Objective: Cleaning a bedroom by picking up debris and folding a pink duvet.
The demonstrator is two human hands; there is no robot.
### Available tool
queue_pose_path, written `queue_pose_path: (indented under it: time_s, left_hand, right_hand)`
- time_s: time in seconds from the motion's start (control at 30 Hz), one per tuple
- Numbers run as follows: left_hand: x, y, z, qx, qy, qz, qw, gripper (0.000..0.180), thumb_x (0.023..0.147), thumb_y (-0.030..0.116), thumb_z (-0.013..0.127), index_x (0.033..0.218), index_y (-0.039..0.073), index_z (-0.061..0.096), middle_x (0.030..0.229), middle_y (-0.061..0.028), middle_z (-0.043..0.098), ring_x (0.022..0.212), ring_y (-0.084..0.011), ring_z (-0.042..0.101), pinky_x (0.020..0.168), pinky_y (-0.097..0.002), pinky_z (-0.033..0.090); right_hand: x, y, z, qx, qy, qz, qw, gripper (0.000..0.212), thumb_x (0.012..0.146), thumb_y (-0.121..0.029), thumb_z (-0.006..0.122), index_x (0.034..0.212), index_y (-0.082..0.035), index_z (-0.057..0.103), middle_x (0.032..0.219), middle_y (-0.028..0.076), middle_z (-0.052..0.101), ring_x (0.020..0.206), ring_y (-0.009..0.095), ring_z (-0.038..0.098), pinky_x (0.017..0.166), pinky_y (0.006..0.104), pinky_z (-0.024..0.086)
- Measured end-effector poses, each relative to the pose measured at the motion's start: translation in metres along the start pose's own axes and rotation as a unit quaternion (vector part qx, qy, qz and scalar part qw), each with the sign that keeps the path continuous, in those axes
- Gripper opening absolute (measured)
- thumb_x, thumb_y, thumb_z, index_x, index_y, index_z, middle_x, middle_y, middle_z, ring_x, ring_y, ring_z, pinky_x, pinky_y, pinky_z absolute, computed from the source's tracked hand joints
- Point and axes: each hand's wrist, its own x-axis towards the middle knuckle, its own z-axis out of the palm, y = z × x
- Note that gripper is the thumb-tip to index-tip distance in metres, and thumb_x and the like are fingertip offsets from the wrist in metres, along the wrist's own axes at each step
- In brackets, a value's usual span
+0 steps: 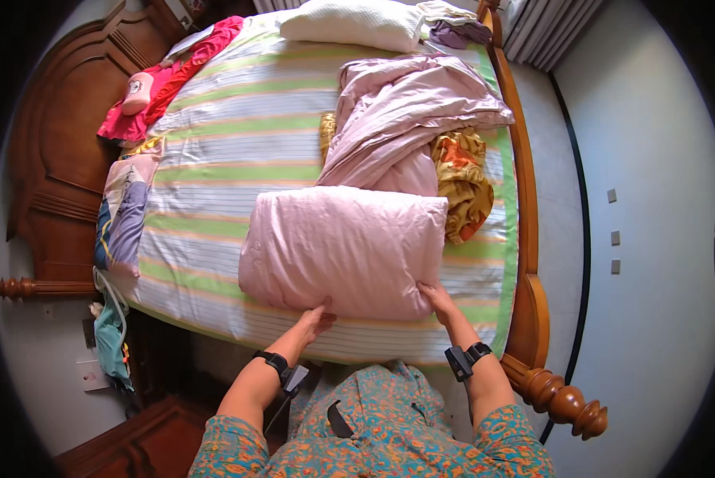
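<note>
A pink quilt [345,251] lies on the bed, its near part doubled over into a thick, rounded bundle. The rest of it stretches away in loose, rumpled folds. At the bundle's near edge, left of its middle, my left hand [318,320] touches the fabric with its fingers apart. My right hand [435,299] grips the near right corner, thumb side against the cloth and the other fingers partly hidden. A gold and orange patterned cloth [462,185] sticks out from beneath the quilt on the right, bunched up.
A green and white striped sheet [206,175] covers the bed. A white pillow [353,25] lies at the far side. Folded clothes [126,211] and a red cloth [184,78] lie by the wooden headboard [75,119]. The wooden footboard [523,199] runs along the right.
</note>
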Motion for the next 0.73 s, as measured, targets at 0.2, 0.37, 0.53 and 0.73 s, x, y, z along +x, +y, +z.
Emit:
queue_pose_path:
  time_s: [0.2,0.37,0.53,0.73]
  left_hand:
    - [-0.03,0.01,0.011,-0.043,-0.158,0.014,0.986,0.082,0.074,0.06,0.056,0.121,-0.004,0.04,0.124,-0.0176,0.045,0.119,-0.0283,0.04,0.1,-0.0414,0.03]
    - [-0.073,0.022,0.02,-0.132,-0.198,0.017,0.971,0.073,0.075,0.058,0.056,0.12,0.002,0.044,0.124,-0.0165,0.046,0.119,-0.0283,0.039,0.099,-0.0436,0.031]
    - [-0.081,0.035,-0.034,-0.212,-0.221,0.127,0.943,0.051,0.086,0.045,0.048,0.12,0.007,0.048,0.12,-0.013,0.051,0.109,-0.0264,0.049,0.096,-0.0418,0.038]
    - [-0.116,0.059,-0.101,-0.25,-0.291,0.118,0.916,0.064,0.082,0.045,0.054,0.129,0.006,0.036,0.127,-0.0114,0.045,0.115,-0.0256,0.044,0.101,-0.0406,0.033]
  right_hand:
    - [-0.045,-0.035,0.072,0.054,-0.039,0.068,0.995,0.044,0.085,-0.028,0.058,0.12,-0.001,0.049,0.107,0.007,0.06,0.094,0.016,0.058,0.077,0.0288,0.047]
    - [-0.077,-0.018,0.161,0.216,-0.092,0.074,0.969,0.047,0.086,-0.035,0.056,0.121,-0.005,0.047,0.11,0.006,0.058,0.096,0.016,0.057,0.083,0.0314,0.047]
    - [-0.099,-0.011,0.256,0.293,-0.188,0.109,0.931,0.043,0.087,-0.035,0.051,0.119,-0.006,0.049,0.113,0.004,0.057,0.099,0.016,0.056,0.088,0.0333,0.046]
    - [-0.122,0.002,0.325,0.299,-0.31,0.141,0.891,0.052,0.086,-0.036,0.054,0.128,-0.009,0.041,0.12,0.006,0.052,0.109,0.016,0.05,0.096,0.0348,0.039]
